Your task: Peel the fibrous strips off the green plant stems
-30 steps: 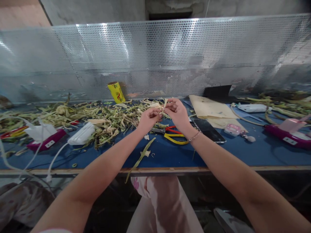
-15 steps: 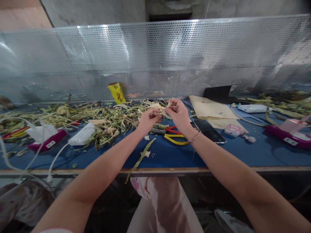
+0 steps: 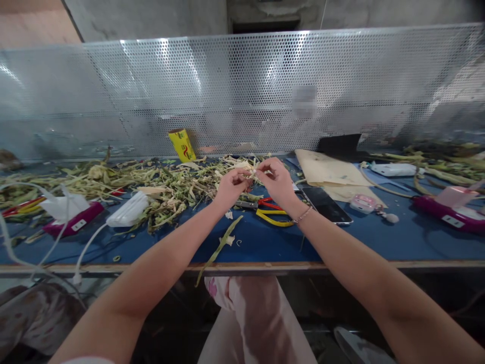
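Toward twelve o'clock, a pale strip (image 3: 253, 173) is pinched by left hand (image 3: 232, 185) and right hand (image 3: 278, 180) (fingertips only); if overpulled, it might be torn and lost in the plant heap (image 3: 178, 188) at their nine o'clock.

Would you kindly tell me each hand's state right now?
Left hand: closed, pinching a pale plant piece.
Right hand: closed, apparently pinching it too; fine detail unclear.

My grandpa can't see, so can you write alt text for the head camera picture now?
A left hand and right hand pinch a pale plant bit above a blue table. Greenish stalks are heaped behind them and to the left; scissors with red and yellow handles lie nearer the table's front edge, and a phone lies to the right.
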Tool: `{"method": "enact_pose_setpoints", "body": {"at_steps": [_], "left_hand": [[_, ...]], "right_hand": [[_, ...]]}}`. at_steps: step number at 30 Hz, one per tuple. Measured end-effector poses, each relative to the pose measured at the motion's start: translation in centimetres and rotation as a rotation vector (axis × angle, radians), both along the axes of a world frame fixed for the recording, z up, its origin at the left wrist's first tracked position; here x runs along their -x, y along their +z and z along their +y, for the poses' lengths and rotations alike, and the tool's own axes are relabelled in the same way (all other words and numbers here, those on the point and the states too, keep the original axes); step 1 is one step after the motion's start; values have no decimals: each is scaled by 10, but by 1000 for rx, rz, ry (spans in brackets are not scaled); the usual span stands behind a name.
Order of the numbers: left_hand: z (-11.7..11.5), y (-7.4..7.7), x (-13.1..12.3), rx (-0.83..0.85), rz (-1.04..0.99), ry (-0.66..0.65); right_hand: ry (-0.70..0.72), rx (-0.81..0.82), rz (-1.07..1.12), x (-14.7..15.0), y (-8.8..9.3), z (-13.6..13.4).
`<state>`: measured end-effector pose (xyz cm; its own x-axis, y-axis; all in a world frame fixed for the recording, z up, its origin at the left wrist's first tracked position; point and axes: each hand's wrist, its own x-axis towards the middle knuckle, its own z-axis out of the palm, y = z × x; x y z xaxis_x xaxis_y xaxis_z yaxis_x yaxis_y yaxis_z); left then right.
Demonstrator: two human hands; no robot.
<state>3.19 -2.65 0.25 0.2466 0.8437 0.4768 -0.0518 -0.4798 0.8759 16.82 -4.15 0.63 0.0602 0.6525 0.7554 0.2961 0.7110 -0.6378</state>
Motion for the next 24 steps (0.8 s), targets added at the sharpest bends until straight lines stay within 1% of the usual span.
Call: {"method": "enact_pose_setpoints", "body": {"at_steps": [3,6,9,12,18,22,24], "left_hand": [[0,0,1,21,-30,-20],[0,1,1,36,-41,-25],[-1,1,2,22,-38,-36],[1,0,2,18,-89,-49],[2,-2,1,82,-227,-84],[-2,0,1,137,-253,-125],[-3,1,1,147,-259,-144]], "right_hand": [[33,-35,-134,0,-1,-2],[49,-75,-220,-1,-3,-1],[36,-132,-283,-2,-4,-1],[17,-192,-325,-3,-3,-1],[17,-228,-311,-3,-1,-2],[11,-196,-259,-2,-2,0],[32,-169,-242,-1,-3,2]]}}
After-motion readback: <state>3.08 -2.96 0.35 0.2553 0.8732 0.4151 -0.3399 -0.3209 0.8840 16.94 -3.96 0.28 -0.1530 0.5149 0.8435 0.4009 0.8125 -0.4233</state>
